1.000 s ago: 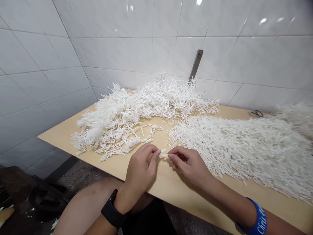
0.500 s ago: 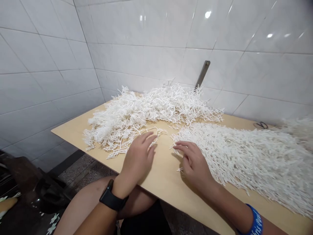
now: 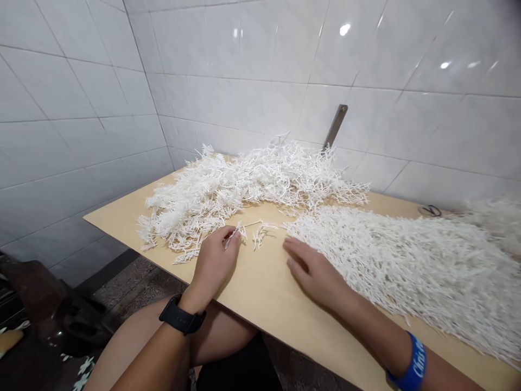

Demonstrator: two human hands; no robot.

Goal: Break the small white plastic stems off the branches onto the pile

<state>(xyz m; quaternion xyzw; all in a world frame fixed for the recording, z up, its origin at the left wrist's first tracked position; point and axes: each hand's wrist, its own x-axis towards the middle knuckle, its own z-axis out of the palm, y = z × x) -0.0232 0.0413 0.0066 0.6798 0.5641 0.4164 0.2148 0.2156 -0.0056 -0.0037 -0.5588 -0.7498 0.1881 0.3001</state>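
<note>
Head view: we had drawn the hands apart; the left hand [image 3: 214, 266] pinched a white sprig [image 3: 233, 238], while the right hand [image 3: 313, 267] lay open and empty on the counter [image 3: 264, 293].

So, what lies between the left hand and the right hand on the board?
In the head view, only the bare pale wooden board lies between the left hand and the right hand.

Glossy ceramic tiles [image 3: 244, 65]; smooth wood tabletop [image 3: 260, 288]; matt plastic sprigs [image 3: 203, 201].
</note>
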